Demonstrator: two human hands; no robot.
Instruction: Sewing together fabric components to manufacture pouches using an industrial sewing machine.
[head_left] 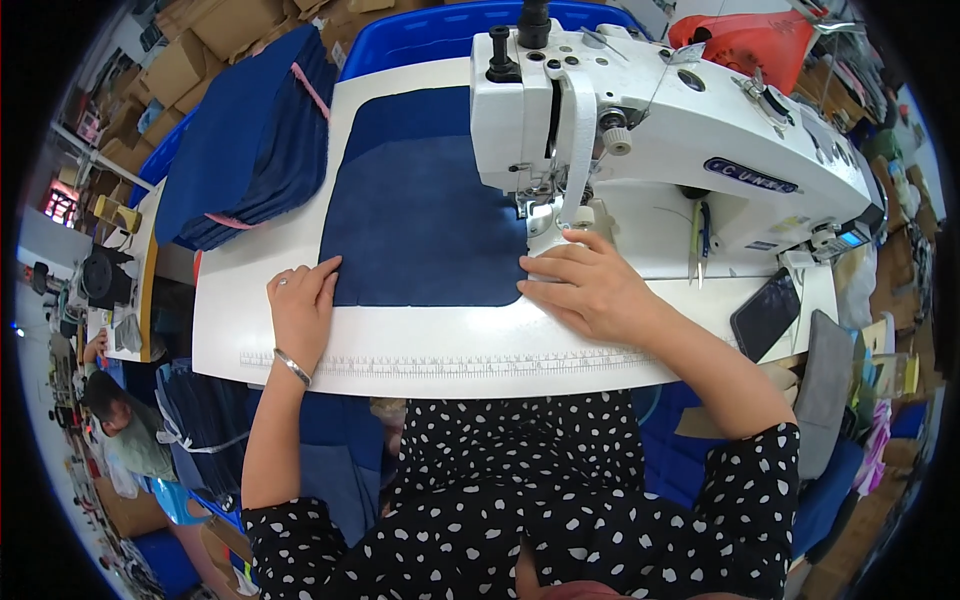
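Note:
A dark blue fabric panel [430, 220] with rounded corners lies flat on the white sewing table [450, 345]. Its right edge meets the needle area of a white industrial sewing machine [530, 190]. My left hand [303, 300], wearing a ring and a bracelet, rests at the panel's lower left edge, its fingers loosely extended and the index tip touching the cloth. At the lower right edge lies my right hand [585, 285], fingers stretched out and spread, their tips at the cloth just below the presser foot. Neither hand grips anything.
A thick stack of blue panels [245, 150] with pink strips stands at the left. Thread snips [697, 245] and a black phone [766, 313] lie at the right. Behind the table is a blue bin [400, 45]; another person [125, 420] sits far left.

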